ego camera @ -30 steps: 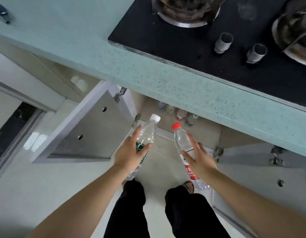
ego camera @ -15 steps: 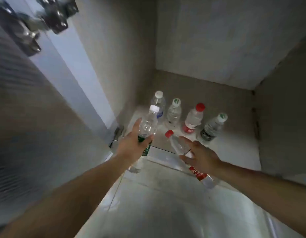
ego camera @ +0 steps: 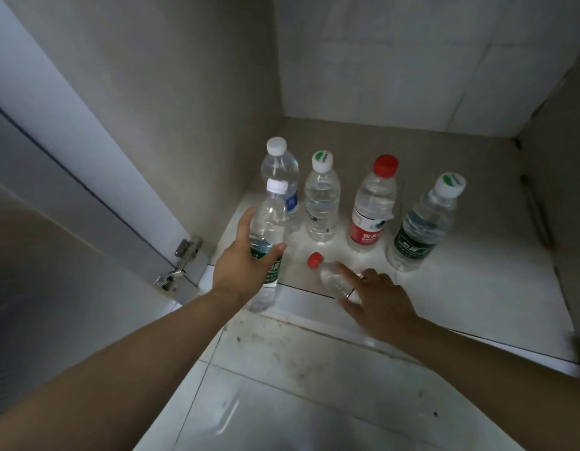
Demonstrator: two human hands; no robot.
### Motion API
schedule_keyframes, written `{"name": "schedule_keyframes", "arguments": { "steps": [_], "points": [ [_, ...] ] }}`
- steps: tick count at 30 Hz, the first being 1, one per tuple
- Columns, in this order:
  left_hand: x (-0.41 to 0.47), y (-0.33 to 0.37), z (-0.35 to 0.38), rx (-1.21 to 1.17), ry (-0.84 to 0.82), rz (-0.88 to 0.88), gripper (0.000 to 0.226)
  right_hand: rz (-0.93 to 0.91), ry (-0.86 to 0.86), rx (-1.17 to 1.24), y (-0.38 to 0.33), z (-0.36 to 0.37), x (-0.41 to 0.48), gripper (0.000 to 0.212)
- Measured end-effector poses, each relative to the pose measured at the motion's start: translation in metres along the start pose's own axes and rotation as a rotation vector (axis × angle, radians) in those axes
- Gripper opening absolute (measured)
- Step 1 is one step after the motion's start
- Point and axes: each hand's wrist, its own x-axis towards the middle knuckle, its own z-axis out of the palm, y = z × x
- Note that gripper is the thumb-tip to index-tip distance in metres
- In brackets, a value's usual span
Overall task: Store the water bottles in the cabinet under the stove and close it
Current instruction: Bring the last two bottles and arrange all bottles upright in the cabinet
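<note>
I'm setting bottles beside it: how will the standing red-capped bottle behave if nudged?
The standing red-capped bottle looks nearly full, so probably heavy and steady. Tall and narrow, it may tip if knocked high up. Being round, it would likely roll once down.

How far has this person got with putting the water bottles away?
Done: four clear plastic water bottles already stand in a row on the cabinet floor. In hand: the left hand grips a white-capped bottle with a green label, upright; the right hand holds a tilted red-capped bottle, both at the cabinet's front edge. Left: set both down, let go, then shut the open cabinet door.
</note>
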Motion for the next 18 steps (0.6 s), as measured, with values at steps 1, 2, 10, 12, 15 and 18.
{"name": "schedule_keyframes", "arguments": {
  "steps": [1,2,10,12,15,18],
  "points": [
    [0.002,0.002,0.002,0.017,0.003,0.02,0.08,-0.014,0.024,-0.033,0.002,0.002,0.0,0.063],
    [0.004,0.005,0.004,0.022,0.003,0.038,0.081,-0.023,0.037,-0.044,0.004,0.002,-0.001,0.063],
    [0.022,0.021,0.017,-0.167,-0.042,0.094,0.077,-0.008,0.068,0.024,0.023,0.007,-0.007,0.067],
    [0.026,0.022,0.023,-0.205,-0.066,0.115,0.076,-0.007,0.077,0.029,0.027,0.009,-0.009,0.068],
    [0.03,0.025,0.032,-0.255,-0.088,0.139,0.076,-0.001,0.084,0.053,0.031,0.008,-0.01,0.068],
    [0.033,0.024,0.036,-0.277,-0.073,0.146,0.077,0.016,0.087,0.065,0.031,0.006,-0.013,0.069]
  ]
}}
